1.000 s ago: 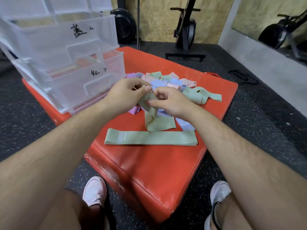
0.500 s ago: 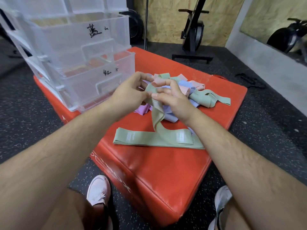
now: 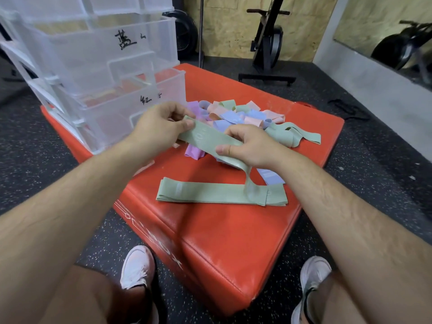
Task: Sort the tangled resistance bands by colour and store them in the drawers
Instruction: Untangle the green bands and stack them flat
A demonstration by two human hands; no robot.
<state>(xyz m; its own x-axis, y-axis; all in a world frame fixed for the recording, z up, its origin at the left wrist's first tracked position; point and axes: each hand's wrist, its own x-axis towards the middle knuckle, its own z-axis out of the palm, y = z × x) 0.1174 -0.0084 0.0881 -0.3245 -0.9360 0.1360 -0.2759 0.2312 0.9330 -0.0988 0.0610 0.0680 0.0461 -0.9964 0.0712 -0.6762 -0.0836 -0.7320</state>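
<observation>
- The green band (image 3: 205,142) is a flat, matte strip of woven-looking elastic. It is stretched slantwise across the middle of the frame, between the two hands and above the box.
- The left hand (image 3: 161,127) pinches the band's upper end between thumb and curled fingers.
- The right hand (image 3: 250,146) clamps the lower end with the thumb pressed on top. A blurred loop hangs from it toward the flat band below.
- A flat green band (image 3: 210,194) lies pressed straight, just below the hands.
- The heap of bands (image 3: 236,114) sits behind the hands in soft knotted loops of pink, blue, purple and green.
- The drawers (image 3: 105,66), upper left, are clear, hard plastic with black handwritten marks on the fronts. Both labelled drawers are pulled out.
- All of this rests on a red box (image 3: 233,242) that is padded, vinyl-skinned and faintly creased, with rounded corners.
- The floor (image 3: 35,148) is black rubber with white flecks.
- The far wall (image 3: 229,26) is chipboard, and an exercise bike (image 3: 268,43) stands before it.
- White shoes (image 3: 138,267) show at the bottom of the frame.
</observation>
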